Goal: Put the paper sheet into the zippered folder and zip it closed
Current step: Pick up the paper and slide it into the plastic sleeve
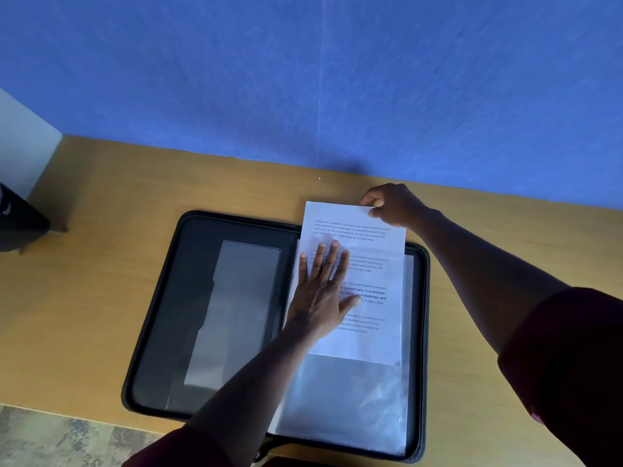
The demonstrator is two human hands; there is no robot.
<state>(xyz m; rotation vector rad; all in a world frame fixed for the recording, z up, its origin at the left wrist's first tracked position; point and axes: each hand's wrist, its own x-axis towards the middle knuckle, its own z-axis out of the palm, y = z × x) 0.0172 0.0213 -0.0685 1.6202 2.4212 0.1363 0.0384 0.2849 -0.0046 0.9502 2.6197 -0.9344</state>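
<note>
We are looking down from our own head at a tan wooden surface (135,183) set against a blue wall (303,79). A black zippered folder (161,332) lies fully open on it, its left half showing a dark panel with a clear pocket.

On the right half sits a stack of clear plastic sleeves (347,399). The paper sheet (364,261), white and printed with paragraphs of text, is partway down into one sleeve: its lower edge appears to be inside, about halfway down the sleeve, while its top edge pokes out past the folder's far rim.

Our left hand (323,288) rests flat on the sleeve and sheet, fingers straight and spread, grasping nothing, pressing it steady. Our right hand (391,203) pinches the sheet's top right corner between thumb and fingers.

We judge the task as roughly midway through insertion. Left to do: slide the sheet fully down, fold the folder shut, and run the zipper round its edge. The zipper is not yet touched.
</note>
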